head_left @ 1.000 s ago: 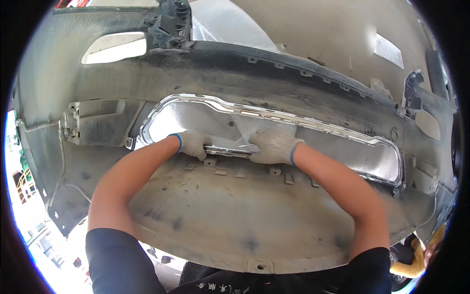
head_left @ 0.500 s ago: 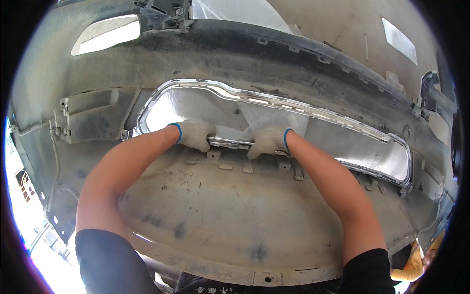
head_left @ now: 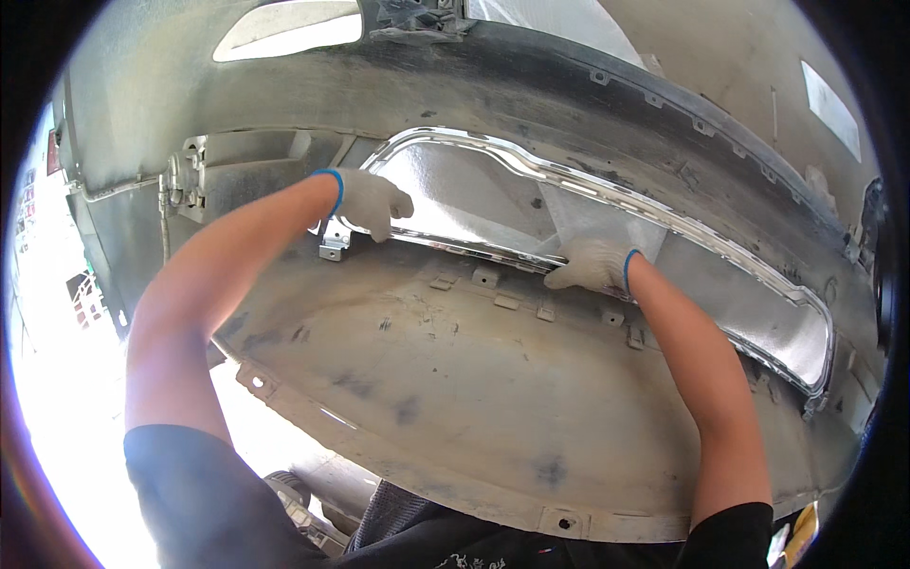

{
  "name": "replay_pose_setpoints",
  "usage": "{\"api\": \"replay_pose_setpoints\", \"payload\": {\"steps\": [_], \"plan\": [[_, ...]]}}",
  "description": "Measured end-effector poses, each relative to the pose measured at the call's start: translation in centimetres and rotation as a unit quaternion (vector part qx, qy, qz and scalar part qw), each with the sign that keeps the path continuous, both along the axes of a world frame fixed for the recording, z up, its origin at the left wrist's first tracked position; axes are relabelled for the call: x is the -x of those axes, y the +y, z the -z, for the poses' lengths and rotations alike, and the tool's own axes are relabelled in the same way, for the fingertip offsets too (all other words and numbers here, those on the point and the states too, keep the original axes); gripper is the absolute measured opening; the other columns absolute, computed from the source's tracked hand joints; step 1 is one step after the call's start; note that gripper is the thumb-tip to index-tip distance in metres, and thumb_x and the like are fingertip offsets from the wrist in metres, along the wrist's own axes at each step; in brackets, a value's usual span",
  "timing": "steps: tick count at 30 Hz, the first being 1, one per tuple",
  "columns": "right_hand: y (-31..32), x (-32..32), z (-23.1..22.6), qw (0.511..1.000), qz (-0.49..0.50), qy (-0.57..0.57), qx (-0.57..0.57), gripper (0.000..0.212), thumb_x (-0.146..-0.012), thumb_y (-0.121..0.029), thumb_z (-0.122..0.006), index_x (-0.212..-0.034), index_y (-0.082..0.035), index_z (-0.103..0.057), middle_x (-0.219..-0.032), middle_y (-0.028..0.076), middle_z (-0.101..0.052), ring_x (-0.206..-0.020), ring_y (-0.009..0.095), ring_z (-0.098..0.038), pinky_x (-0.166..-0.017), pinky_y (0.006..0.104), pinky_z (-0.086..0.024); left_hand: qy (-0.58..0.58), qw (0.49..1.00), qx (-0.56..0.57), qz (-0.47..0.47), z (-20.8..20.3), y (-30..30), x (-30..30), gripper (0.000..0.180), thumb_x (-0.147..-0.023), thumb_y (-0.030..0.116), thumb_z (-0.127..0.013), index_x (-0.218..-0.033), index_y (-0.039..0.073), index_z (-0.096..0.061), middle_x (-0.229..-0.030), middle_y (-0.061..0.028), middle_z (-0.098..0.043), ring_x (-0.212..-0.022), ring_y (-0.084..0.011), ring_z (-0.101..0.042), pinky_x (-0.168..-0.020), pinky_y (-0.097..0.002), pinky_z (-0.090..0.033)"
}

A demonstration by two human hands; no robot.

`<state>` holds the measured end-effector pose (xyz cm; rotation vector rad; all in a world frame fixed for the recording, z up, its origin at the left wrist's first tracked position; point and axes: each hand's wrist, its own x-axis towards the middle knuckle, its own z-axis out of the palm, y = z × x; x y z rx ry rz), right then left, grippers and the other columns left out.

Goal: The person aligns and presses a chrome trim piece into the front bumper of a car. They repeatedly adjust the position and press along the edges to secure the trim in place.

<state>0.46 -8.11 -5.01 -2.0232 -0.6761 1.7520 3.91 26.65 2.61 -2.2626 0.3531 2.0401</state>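
While L hand [head_left: 372, 202] half-open & empty, R hand [head_left: 592, 266] closed round chrome frame [head_left: 536, 173] at btm.

Chrome frame [head_left: 607, 197] partly hidden behind the right gloved hand [head_left: 592, 266], yellow item [head_left: 804, 533] cut off (its kind unclear)

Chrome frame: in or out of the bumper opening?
In: chrome frame lines the opening in the bumper. Whether fully clipped, cannot tell.

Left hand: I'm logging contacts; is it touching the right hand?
Apart: the head view shows bare frame between the left hand and right hand.
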Motion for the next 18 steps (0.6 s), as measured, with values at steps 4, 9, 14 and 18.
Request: {"api": "replay_pose_setpoints", "payload": {"steps": [4,9,14,18], "plan": [[-0.1,0.6,1.2,1.0,-0.023,-0.011,0.0,0.064,-0.081,-0.053,-0.066,-0.12,-0.004,-0.073,-0.111,0.023,-0.072,-0.102,0.036,-0.068,-0.091,0.0438,-0.051,0.0,1.0,-0.008,0.03,1.3,-1.6,2.3,0.073,-0.073,0.034,-0.077,-0.14,0.011,-0.057,-0.133,-0.0197,-0.065,-0.122,-0.0359,-0.062,-0.101,-0.0442,-0.048],[-0.2,1.1,2.3,1.0,-0.019,-0.016,0.004,0.064,-0.08,-0.053,-0.065,-0.117,-0.001,-0.073,-0.107,0.023,-0.073,-0.1,0.035,-0.069,-0.089,0.0429,-0.051,-0.098,0.987,0.097,0.083,4.0,0.1,4.2,0.057,-0.077,0.041,-0.078,-0.121,0.006,-0.066,-0.116,-0.0192,-0.068,-0.109,-0.0373,-0.065,-0.093,-0.0445,-0.051],[-0.2,0.9,2.8,0.999,-0.03,-0.013,0.0,0.065,-0.08,-0.054,-0.064,-0.113,0.001,-0.074,-0.103,0.024,-0.073,-0.096,0.035,-0.069,-0.086,0.0427,-0.052,-0.177,0.975,0.121,0.058,3.9,0.1,5.3,0.035,-0.078,0.033,-0.074,-0.098,0.006,-0.066,-0.104,-0.0189,-0.069,-0.101,-0.0381,-0.066,-0.088,-0.0476,-0.051],[-0.4,1.0,3.5,0.999,-0.026,-0.033,-0.022,0.065,-0.08,-0.054,-0.062,-0.111,0.002,-0.074,-0.105,0.025,-0.073,-0.095,0.035,-0.069,-0.085,0.0428,-0.052,-0.189,0.973,0.117,0.061,4.0,-0.2,5.5,0.027,-0.074,0.021,-0.069,-0.095,0.005,-0.066,-0.096,-0.0191,-0.069,-0.097,-0.0392,-0.066,-0.086,-0.0489,-0.051]]}}
